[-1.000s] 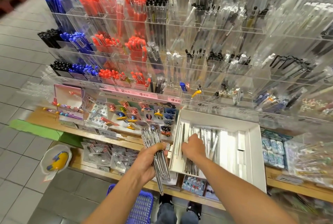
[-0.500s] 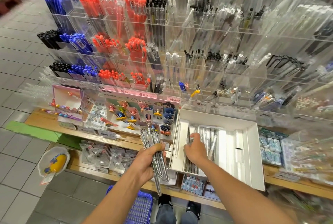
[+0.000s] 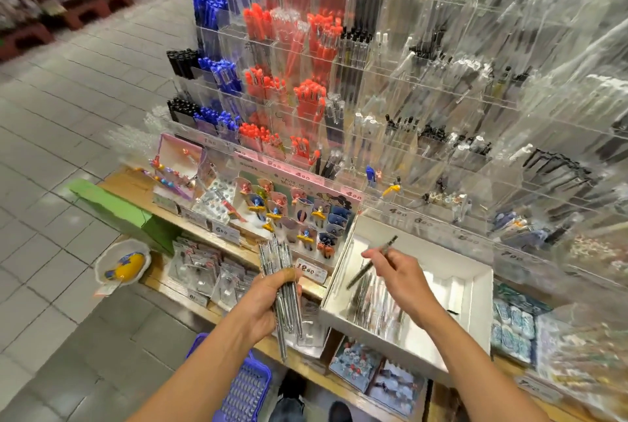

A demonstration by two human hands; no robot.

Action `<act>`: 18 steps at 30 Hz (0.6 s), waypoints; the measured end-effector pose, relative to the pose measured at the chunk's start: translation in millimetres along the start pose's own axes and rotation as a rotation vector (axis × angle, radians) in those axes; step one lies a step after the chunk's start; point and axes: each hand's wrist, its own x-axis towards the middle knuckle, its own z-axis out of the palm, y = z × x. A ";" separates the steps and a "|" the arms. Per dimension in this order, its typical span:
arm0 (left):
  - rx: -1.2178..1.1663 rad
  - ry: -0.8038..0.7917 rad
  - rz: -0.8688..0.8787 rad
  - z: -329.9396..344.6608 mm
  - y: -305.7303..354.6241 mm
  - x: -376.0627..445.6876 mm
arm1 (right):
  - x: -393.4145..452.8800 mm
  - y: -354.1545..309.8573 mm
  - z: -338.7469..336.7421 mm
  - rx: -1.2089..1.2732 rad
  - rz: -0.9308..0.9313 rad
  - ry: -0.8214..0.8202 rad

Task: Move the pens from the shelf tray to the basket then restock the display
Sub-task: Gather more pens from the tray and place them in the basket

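A single slim dark pen (image 3: 371,262) was pinched between the thumb and fingertips of the right hand (image 3: 401,280), tilted with its far end raised, and held in the air just above the white rectangular cardboard tray (image 3: 475,289). The tray sat on the wooden shelf (image 3: 217,245) with its near corner jutting past the shelf edge, and a loose heap of clear-barrelled pens (image 3: 373,306) lay in its left part; blur made their number impossible to count. White inner dividers stood in the right part of the tray.

To the left of the tray, the left hand (image 3: 272,299) gripped a thick bundle of clear-barrelled pens (image 3: 282,285), fingers curled round its middle, the bundle nearly upright with ends sticking out above and below the fist. The pens in it were too many and too tightly packed to count.

One blue perforated plastic basket (image 3: 244,387) stood on the grey tiled floor (image 3: 68,115) below the left forearm, only partly in view.

Behind the tray rose a clear acrylic display rack (image 3: 424,81) of many compartments, with blue, red, black and clear pens sorted by colour. One yellow-and-blue toy in a white packet (image 3: 123,266) hung at the shelf's left end.
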 end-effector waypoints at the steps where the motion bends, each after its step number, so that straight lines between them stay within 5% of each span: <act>1: -0.017 0.015 0.021 -3.2 -3.2 -6.3 | -0.5 -11.4 4.1 -0.017 -0.032 -0.048; 11: -0.237 0.364 0.165 -84.1 -78.7 -78.5 | -24.0 -36.8 121.5 0.044 -0.008 -0.675; 18: -0.522 0.580 0.216 -159.5 -142.7 -120.4 | -67.6 -6.1 236.6 0.057 0.152 -0.864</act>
